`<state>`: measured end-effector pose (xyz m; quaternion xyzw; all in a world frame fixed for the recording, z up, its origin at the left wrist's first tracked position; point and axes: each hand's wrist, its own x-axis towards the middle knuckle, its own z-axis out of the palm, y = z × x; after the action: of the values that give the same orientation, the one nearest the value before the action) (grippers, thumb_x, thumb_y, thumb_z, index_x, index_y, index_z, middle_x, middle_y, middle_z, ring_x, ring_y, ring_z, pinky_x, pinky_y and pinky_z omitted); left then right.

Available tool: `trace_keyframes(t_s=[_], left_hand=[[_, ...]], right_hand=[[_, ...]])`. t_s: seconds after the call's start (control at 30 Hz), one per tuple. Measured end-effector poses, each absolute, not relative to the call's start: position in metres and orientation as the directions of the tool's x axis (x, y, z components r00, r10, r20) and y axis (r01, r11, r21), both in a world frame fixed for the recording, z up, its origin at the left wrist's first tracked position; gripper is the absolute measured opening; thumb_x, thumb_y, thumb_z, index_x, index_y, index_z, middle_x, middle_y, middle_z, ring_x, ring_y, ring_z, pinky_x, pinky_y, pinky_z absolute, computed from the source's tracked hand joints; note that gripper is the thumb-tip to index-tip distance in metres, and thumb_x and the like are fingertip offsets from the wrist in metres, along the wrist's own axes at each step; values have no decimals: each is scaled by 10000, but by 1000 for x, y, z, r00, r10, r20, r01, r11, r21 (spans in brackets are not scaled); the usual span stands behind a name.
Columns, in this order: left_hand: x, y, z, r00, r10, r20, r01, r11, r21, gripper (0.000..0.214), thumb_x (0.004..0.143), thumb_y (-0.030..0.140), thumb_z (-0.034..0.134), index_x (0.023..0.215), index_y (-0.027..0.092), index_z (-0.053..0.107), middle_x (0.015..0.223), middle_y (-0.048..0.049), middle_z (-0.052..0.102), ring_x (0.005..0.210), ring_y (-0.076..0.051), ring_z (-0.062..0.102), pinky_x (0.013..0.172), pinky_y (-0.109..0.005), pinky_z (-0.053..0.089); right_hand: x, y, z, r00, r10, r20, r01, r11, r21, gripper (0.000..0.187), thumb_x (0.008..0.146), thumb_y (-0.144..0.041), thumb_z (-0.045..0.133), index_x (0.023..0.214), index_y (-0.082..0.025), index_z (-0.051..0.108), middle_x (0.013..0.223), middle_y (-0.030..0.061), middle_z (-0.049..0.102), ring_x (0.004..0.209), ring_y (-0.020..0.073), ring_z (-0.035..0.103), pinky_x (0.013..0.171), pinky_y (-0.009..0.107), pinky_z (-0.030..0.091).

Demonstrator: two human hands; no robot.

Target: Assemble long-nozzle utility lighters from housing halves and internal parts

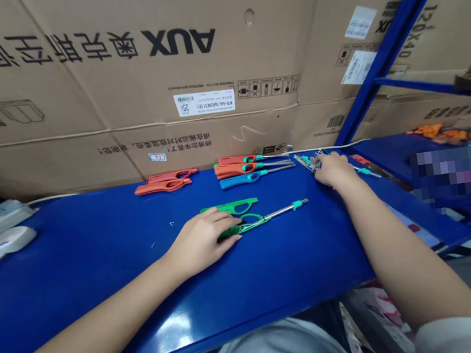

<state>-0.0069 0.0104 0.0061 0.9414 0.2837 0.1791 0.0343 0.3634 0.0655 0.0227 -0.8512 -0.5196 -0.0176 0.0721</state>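
My left hand [207, 239] lies over the grip end of a green lighter shell [254, 225], its thumb and fingers closed about it. From this shell a metal tube [281, 211] with a teal collar points right. Just behind it lies another green shell half [236, 206], partly covered by my fingers. At the back right, my right hand [333, 169] is closed among small metal and teal parts [305, 161]; what its fingertips pinch is hidden.
Behind the hands lie long lighters, with a blue one [239, 181] nearest, and red shells [163, 186]. Loose screws [172, 223] dot the blue table [112, 262]. Cardboard [133, 97] stands behind. A power strip [1, 222] sits left; another person's hand is at far right.
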Motion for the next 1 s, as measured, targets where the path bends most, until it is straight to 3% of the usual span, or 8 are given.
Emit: trace_keyframes(t_s=[0.17,0.37,0.5,0.67,0.77,0.9,1.0], left_hand=[[-8,11,5,776,517,363,497,-854,152,270,972,240,553,1210,228,681,1177,-52,725,1086,-230,665,927,-362,534],[-9,12,5,789,490,371,467,-870,156,193,986,235,545,1058,223,724,1100,-49,716,1008,-213,652,891,-354,526],[-7,12,6,782,498,375,471,-866,167,153,978,208,558,995,202,710,1055,-50,698,964,-207,626,857,-342,518],[-6,11,5,773,529,351,491,-849,196,115,969,198,567,990,192,681,983,-44,707,929,-213,615,827,-343,513],[-7,12,3,771,534,347,488,-845,217,101,966,195,573,989,194,671,976,-42,713,932,-213,623,842,-346,510],[-7,13,1,767,531,359,479,-847,230,94,962,181,572,982,197,662,980,-40,713,930,-210,632,845,-348,511],[-7,13,1,771,521,368,467,-854,231,92,959,173,571,983,199,655,986,-39,714,934,-208,640,847,-345,513]], right_hand=[[378,71,16,492,862,121,870,-480,-114,474,800,-365,683,1273,-318,684,1295,155,531,1184,383,503,968,522,463],[378,78,5,413,903,116,909,-400,-121,533,922,-375,493,1453,-354,520,1513,107,450,1327,399,418,1067,626,376],[370,82,-2,333,940,77,940,-323,-112,529,987,-417,350,1500,-338,448,1571,65,424,1413,384,357,1116,733,236],[367,83,0,305,950,71,949,-296,-107,491,996,-383,329,1424,-282,545,1548,72,467,1433,375,361,1124,778,145],[368,83,3,307,948,78,948,-298,-117,461,988,-324,340,1353,-249,612,1501,92,521,1412,358,403,1130,775,132],[369,83,1,313,946,80,944,-301,-137,462,989,-322,357,1387,-243,579,1598,88,386,1458,378,327,1113,793,138],[370,83,-1,290,954,73,948,-276,-157,459,985,-339,397,1410,-255,548,1579,84,420,1461,368,323,1120,791,105]])
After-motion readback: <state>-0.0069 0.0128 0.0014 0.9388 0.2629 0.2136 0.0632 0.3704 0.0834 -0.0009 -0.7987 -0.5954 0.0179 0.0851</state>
